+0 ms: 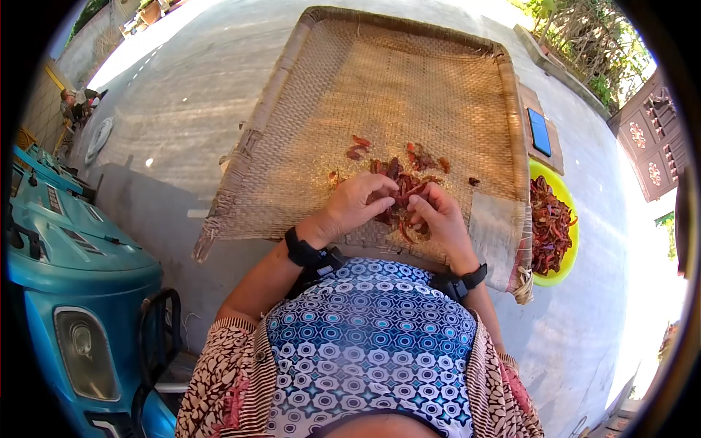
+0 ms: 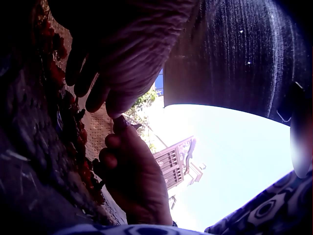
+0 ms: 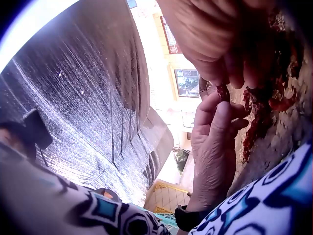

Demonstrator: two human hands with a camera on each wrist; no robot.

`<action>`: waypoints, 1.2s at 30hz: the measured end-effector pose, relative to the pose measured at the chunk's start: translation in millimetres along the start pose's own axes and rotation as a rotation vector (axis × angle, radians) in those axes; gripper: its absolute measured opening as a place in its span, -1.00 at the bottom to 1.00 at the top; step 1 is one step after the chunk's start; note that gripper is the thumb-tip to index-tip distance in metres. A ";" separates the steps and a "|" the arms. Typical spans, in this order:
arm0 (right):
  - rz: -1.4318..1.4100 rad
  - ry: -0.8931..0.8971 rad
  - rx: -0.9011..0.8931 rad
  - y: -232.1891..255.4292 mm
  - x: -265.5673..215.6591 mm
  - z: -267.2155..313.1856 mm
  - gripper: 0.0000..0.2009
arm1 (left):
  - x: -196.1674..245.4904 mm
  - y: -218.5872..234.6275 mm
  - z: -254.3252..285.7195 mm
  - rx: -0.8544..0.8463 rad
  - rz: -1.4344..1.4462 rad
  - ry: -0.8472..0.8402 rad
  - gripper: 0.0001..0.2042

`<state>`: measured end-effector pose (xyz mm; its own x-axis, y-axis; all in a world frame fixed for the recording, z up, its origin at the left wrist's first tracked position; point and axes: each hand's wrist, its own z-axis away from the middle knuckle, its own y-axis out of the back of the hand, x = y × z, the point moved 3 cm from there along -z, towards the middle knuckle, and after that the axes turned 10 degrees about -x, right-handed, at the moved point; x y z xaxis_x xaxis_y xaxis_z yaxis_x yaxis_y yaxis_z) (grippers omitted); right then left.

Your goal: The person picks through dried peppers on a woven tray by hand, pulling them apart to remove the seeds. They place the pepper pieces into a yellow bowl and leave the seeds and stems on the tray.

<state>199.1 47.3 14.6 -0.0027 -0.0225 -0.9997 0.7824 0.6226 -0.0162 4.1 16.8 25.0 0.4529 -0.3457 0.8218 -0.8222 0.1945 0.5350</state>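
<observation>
A dried red chili (image 3: 223,92) is pinched between both hands, low over a woven tray (image 1: 380,80). My left hand (image 1: 354,208) grips one end with thumb and fingers, as the right wrist view shows. Meeting it from the other side, my right hand (image 1: 444,223) pinches the chili with its thumb and curled fingers. Under and around the hands lies a loose heap of dried chilies (image 1: 394,169), partly hidden by them. Pale seeds (image 1: 328,175) are scattered on the weave about the heap.
Right of the tray stands a yellow-green basin (image 1: 544,171) full of dried chilies. A phone (image 1: 539,132) lies on a board beside the tray's right edge. To the left is a blue-green vehicle (image 1: 87,270). The tray has a raised rim (image 1: 409,18) at its far side.
</observation>
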 end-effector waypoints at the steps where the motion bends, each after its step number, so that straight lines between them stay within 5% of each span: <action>1: -0.035 -0.002 0.019 3.1 -0.1 0.9 -0.87 | -0.8 0.7 0.0 0.021 -0.014 -0.013 -0.81; 7: -0.326 0.200 0.393 62.2 -19.5 15.0 -0.84 | -10.6 1.7 -0.5 -0.016 -0.285 -0.132 -0.77; 14: -1.185 0.448 0.498 155.0 8.2 50.0 -0.74 | -8.8 -2.3 2.1 -0.113 -0.305 -0.139 -0.74; 20: -1.128 0.367 0.533 145.6 21.0 44.8 -0.80 | -9.4 -3.8 0.6 -0.140 -0.276 -0.167 -0.78; 24: -0.966 0.232 0.392 97.3 11.3 25.7 -0.86 | -6.6 -2.7 -0.7 -0.072 -0.210 -0.171 -0.85; 30: -0.332 -0.079 0.111 22.1 5.6 0.4 -0.84 | -14.4 -3.1 -2.2 -0.006 -0.234 -0.155 -0.88; 33: -0.204 -0.146 -0.071 3.9 8.5 -5.1 -0.83 | -12.0 -2.4 -0.8 0.004 -0.222 -0.117 -0.88; 36: -0.195 -0.147 -0.062 3.0 9.2 -4.8 -0.84 | -19.0 -2.9 -1.0 0.055 -0.240 -0.125 -0.87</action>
<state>198.4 52.7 5.3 -0.0552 -0.2577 -0.9646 0.7365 0.6418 -0.2136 -1.8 23.8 8.0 0.5934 -0.4875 0.6405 -0.7157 0.0445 0.6970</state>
